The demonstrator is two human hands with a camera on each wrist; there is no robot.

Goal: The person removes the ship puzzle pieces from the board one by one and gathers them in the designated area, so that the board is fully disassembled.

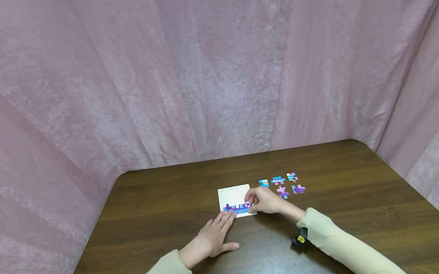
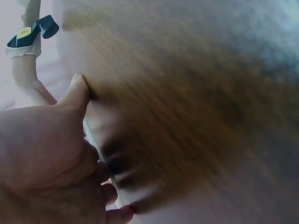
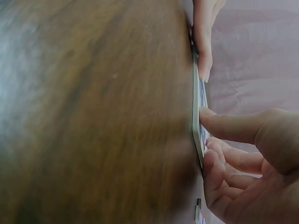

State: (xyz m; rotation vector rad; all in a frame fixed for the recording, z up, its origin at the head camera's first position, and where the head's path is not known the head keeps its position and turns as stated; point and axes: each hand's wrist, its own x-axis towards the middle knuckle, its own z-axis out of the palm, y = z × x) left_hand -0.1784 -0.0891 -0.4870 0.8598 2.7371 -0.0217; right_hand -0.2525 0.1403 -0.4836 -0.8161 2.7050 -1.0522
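Left hand (image 1: 212, 237) flat, fingers straight, steadying near edge of puzzle tray (image 1: 235, 193). Right hand (image 1: 262, 200) curled, fingertip pressing piece (image 1: 248, 204) into tray's bottom row. Next likely: fetch loose pieces (image 1: 282, 184) just beyond right hand.

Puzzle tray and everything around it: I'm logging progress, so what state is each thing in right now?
Puzzle tray: flat on the table, bottom row filled, rest bare.
Placed pieces: seated along the tray's near edge.
Loose pieces: six or so lying apart on the table, right of the tray.
Left hand: flat, straight fingers touching the tray's near left corner.
Right hand: fingers curled, index fingertip pressing a piece at the tray's right end.
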